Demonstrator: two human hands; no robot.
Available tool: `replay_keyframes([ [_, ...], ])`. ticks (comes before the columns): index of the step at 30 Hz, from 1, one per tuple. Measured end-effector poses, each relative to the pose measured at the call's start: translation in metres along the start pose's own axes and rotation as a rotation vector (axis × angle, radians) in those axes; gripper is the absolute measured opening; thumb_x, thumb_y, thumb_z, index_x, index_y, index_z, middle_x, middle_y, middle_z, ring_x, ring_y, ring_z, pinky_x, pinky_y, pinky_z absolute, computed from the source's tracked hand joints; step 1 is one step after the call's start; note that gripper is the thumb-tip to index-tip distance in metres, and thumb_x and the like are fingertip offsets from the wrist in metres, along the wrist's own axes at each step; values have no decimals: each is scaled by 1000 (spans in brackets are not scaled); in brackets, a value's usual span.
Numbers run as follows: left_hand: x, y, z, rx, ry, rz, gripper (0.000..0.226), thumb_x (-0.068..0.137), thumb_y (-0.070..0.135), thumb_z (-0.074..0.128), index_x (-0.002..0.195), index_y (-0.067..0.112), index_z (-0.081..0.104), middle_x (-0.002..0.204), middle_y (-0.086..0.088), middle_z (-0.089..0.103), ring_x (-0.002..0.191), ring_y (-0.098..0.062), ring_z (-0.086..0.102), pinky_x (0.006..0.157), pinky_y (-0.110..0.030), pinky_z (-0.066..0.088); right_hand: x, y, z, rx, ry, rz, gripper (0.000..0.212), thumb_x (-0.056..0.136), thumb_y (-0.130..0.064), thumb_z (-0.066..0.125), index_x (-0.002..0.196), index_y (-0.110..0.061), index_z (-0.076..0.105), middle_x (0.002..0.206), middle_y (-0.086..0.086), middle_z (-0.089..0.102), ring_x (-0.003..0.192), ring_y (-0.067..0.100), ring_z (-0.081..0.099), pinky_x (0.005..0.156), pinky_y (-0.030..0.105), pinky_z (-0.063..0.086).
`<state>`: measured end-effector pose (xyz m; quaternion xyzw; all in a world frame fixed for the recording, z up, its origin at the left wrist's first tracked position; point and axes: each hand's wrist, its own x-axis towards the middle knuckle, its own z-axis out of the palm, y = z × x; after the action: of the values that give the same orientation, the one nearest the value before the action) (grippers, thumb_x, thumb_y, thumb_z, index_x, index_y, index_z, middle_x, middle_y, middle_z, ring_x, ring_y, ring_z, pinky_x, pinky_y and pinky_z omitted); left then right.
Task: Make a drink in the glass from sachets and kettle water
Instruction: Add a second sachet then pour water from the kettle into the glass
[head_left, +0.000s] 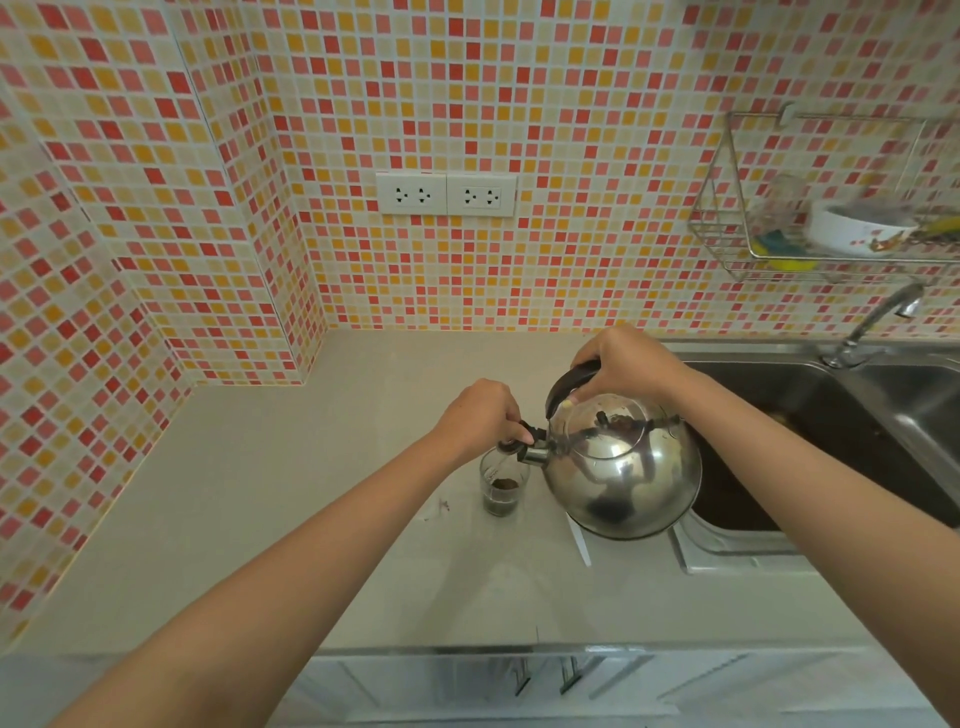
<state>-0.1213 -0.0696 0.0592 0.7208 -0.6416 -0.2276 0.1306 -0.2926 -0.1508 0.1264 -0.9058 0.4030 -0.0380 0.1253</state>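
While the kettle (621, 467) tips, dark powder sits in the glass (503, 483).

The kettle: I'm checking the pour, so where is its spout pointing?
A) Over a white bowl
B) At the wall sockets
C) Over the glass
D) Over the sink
C: the kettle is tilted, its spout just above the glass, left hand holding the spout cap.
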Motion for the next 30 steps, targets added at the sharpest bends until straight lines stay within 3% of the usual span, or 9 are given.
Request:
replay_keyframes([
  [15, 4, -1, 0, 2, -5, 35, 33, 78, 36, 75, 92, 5, 78, 91, -14, 71, 82, -27, 63, 55, -24, 33, 0, 5, 1, -6, -4, 29, 24, 70, -35, 80, 87, -19, 77, 75, 1, 73, 70, 20, 65, 68, 47, 58],
  [19, 5, -2, 2, -3, 3, 39, 32, 78, 34, 76, 90, 5, 78, 90, -14, 71, 74, -24, 59, 52, -23, 33, 0, 5, 0, -25, -11, 24, 26, 70, -36, 80, 88, -18, 77, 76, 0, 73, 70, 20, 65, 68, 46, 58],
  [30, 5, 0, 3, 24, -34, 39, 35, 81, 35, 72, 94, 4, 77, 96, -15, 71, 88, -29, 65, 63, -29, 39, -3, 5, 3, -2, -13, 20, 28, 73, -32, 79, 94, -15, 77, 81, 3, 74, 73, 21, 65, 70, 43, 58],
])
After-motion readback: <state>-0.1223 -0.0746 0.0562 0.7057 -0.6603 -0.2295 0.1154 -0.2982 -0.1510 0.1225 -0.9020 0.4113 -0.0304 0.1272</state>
